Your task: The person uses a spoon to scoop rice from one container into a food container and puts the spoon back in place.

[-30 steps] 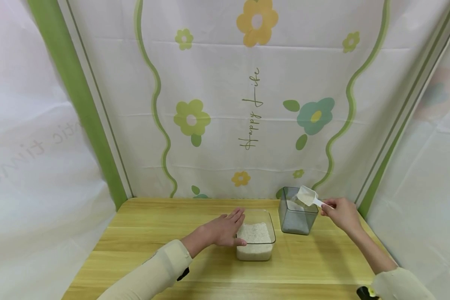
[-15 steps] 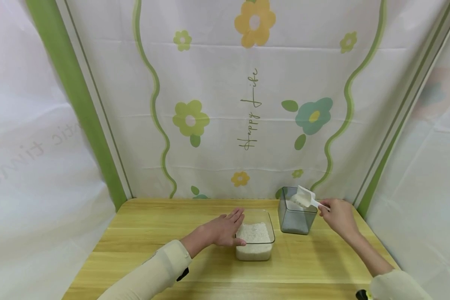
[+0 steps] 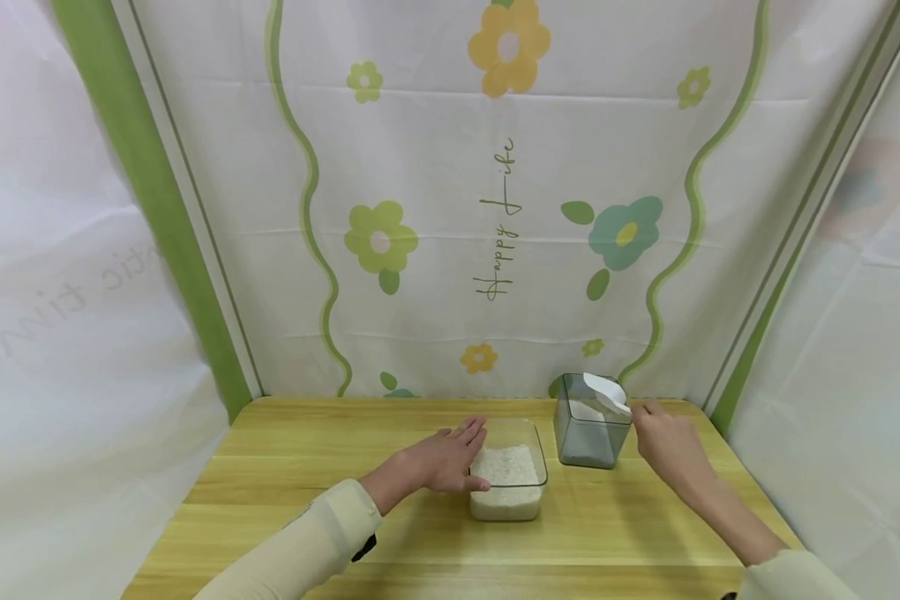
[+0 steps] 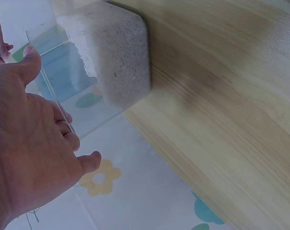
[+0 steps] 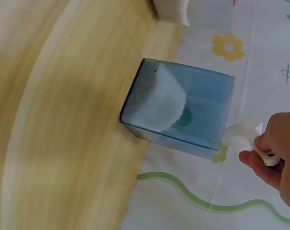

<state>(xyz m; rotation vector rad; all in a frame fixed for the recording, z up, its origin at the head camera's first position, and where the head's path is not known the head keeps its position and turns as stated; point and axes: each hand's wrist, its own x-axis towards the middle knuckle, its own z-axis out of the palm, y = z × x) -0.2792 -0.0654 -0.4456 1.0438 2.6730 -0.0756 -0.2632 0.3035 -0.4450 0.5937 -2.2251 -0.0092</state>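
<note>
My right hand [image 3: 671, 437] pinches the handle of a white scoop [image 3: 606, 392], which is tipped on its side over a grey-blue see-through container [image 3: 591, 446]. A pale heap of powder [image 5: 157, 100] lies inside that container, sloping up one wall in the right wrist view. My left hand [image 3: 442, 460] rests with its fingers extended on the left rim of a clear container [image 3: 543, 467]. Pale, grainy powder [image 4: 116, 52] fills the lower part of the clear container. In the left wrist view the fingers lie along its rim.
Both containers stand on a wooden table [image 3: 307, 458], the grey-blue one farther back and to the right. A white curtain [image 3: 435, 167] with printed flowers hangs behind the table, and more curtain closes in both sides.
My right hand has turned the scoop over, from level with powder in it to tipped over the grey-blue container. My left hand stays at the clear container's rim.
</note>
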